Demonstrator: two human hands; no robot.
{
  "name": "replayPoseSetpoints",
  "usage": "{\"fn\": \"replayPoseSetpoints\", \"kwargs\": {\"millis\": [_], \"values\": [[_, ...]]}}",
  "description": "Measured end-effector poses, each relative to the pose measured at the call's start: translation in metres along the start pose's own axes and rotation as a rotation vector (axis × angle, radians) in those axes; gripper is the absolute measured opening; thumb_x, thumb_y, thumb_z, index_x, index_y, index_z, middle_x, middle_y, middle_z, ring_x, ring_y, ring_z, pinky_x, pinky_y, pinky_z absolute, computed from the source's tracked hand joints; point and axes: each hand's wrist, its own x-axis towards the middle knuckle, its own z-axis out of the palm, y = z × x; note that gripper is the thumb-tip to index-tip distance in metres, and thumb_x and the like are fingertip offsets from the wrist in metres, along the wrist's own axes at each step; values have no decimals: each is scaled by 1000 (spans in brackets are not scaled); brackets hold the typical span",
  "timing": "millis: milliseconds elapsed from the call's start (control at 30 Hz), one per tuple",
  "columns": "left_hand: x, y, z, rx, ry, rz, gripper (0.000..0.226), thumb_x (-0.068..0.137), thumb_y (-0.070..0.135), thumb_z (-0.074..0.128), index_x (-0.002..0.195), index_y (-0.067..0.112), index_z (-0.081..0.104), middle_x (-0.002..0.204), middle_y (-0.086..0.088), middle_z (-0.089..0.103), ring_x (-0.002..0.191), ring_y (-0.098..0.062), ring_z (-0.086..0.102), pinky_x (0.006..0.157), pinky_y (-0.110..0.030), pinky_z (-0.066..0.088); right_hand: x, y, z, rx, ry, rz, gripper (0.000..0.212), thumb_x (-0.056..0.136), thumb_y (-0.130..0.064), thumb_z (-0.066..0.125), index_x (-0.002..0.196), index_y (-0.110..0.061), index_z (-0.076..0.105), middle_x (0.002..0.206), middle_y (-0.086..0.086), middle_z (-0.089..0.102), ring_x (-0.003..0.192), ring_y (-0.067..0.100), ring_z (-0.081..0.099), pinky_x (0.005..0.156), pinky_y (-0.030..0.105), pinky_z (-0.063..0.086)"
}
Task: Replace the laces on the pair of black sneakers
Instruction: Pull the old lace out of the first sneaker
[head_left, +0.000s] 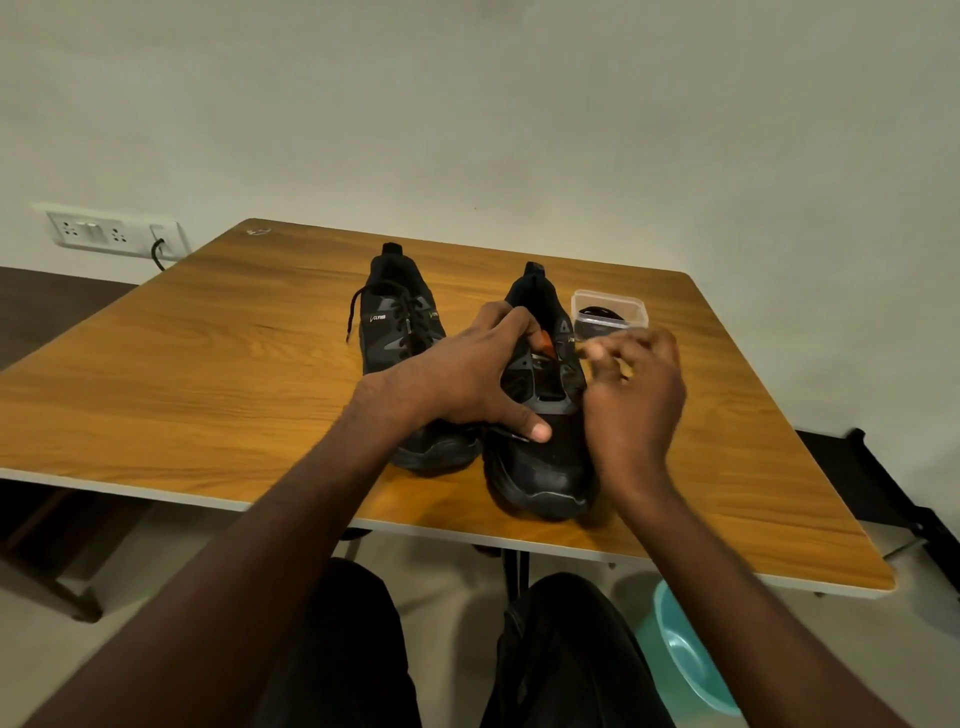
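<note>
Left hand (467, 374) grips the near sneaker (545, 415) across its soft, pliable upper; right hand (634, 384), blurred, fingers curled, hold indeterminate. Laced sneaker (400, 322) stands beyond-left; steady by the stiff sole.

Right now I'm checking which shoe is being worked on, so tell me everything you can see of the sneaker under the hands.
The right-hand sneaker is black, with a smooth toe cap, grey side panels and an orange patch at its tongue. No lace shows in its eyelets. It stands upright on the wooden table, toe toward the person, beside the laced sneaker. The left hand grips it; the blurred right hand is at its side.
</note>
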Motion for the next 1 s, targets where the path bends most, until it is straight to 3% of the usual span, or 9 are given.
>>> {"fn": "replayPoseSetpoints", "kwargs": {"millis": [67, 133, 233, 333, 467, 600, 733, 900, 1000], "values": [[0, 0, 0, -7, -3, -2, 96, 67, 51, 93, 139, 34, 34, 157, 7, 19, 141, -28, 39, 107, -45, 49, 4, 1, -2, 237, 196, 294, 13, 104, -18, 58, 103, -17, 71, 120, 4, 62, 93, 5, 57, 85, 26, 56], [1, -1, 0, -13, -5, -4, 96, 67, 51, 93, 140, 34, 34, 158, 7, 19, 141, -29, 39, 106, -44, 48, 5, 3, -4, 259, 205, 362, 19, 107, -22, 52, 113, -11, 66, 126, 10, 61, 93, 5, 56, 80, 23, 54], [1, -1, 0, -1, 5, -1, 98, 66, 52, 93, 141, 33, 33, 158, 7, 19, 140, -27, 40, 108, -47, 49, -6, -1, -9, -77, 44, -36, 36, 97, -21, 67, 131, -22, 55, 140, 0, 50, 127, 14, 51, 108, 41, 44], [0, -1, 1, 7, 15, 12, 95, 65, 54, 93, 137, 33, 35, 154, 7, 22, 135, -25, 45, 105, -46, 52, -10, -4, -12, -321, -124, -437, 30, 92, -24, 69, 122, -27, 66, 142, -1, 49, 138, 21, 44, 113, 54, 33], [1, -1, 2, 16, 20, 23, 95, 65, 54, 93, 136, 33, 35, 150, 7, 24, 130, -23, 48, 102, -44, 54, -5, -2, -8, -380, -365, -374, 16, 93, -35, 70, 108, -33, 76, 151, -11, 45, 145, 18, 35, 113, 58, 28], [2, -1, 3, 23, 32, 26, 95, 64, 52, 94, 136, 31, 35, 152, 6, 24, 131, -23, 46, 98, -36, 51, -3, -2, -3, -397, -367, -343, 10, 94, -28, 72, 103, -26, 77, 138, -8, 53, 132, 17, 47, 109, 52, 34], [1, 1, 2, 33, 26, 39, 98, 63, 50, 95, 137, 30, 34, 154, 6, 23, 132, -24, 46, 100, -40, 53, -15, -1, 4, -265, -274, -294, 5, 96, -14, 68, 97, -16, 72, 104, -5, 53, 88, 14, 57, 80, 46, 54], [1, 2, 2, 27, 25, 38, 96, 63, 48, 96, 135, 30, 35, 153, 6, 25, 131, -24, 47, 102, -45, 54, -20, -1, 1, -183, -199, -253, 9, 98, -9, 64, 98, -16, 70, 101, -5, 60, 86, 11, 58, 71, 29, 49], [1, 1, 1, 17, 23, 30, 96, 64, 47, 96, 136, 30, 35, 154, 6, 25, 133, -25, 45, 103, -44, 52, -20, 0, 4, -145, -144, -185, 14, 101, -7, 57, 101, -17, 67, 99, -4, 63, 87, 11, 61, 72, 30, 53]]}}
